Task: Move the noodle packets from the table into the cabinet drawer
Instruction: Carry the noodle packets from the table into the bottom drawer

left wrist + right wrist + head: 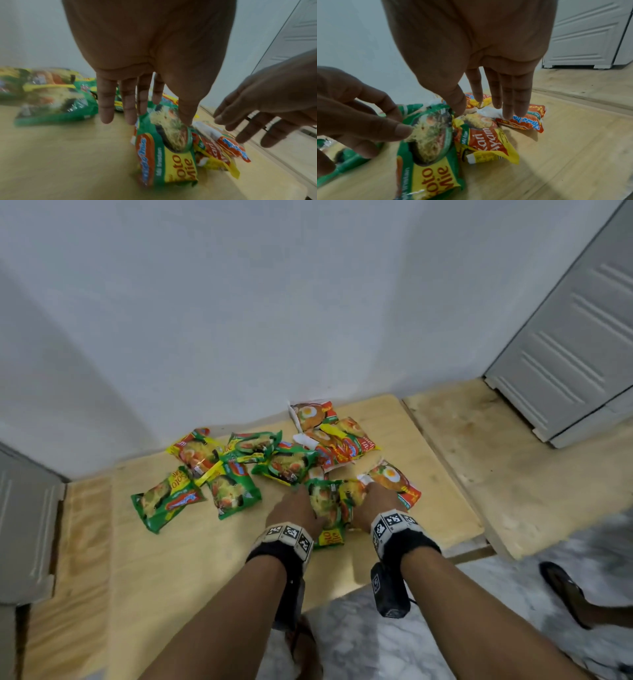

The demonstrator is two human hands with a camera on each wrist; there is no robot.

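Several noodle packets lie scattered on the light wooden table [205, 559]. Nearest the front, a green Soto Mie packet [325, 501] [171, 155] [428, 148] stands on its edge. My left hand [301, 501] [154, 119] pinches its top, with the thumb on the printed face and the fingers behind. A yellow Kari Ayam packet [488, 142] [211, 151] leans against its right side. My right hand [371, 496] [484, 111] is just above that packet with its fingers straight. Its fingertips reach a red and white packet [522, 120] [394, 477] behind and hold nothing.
More green, yellow and red packets [233, 467] spread to the left and towards the white wall. A grey panelled cabinet [575, 354] stands at the back right on a second wooden board [513, 457]. Another grey unit [24, 525] is at the left. A sandal [565, 594] lies on the marble floor.
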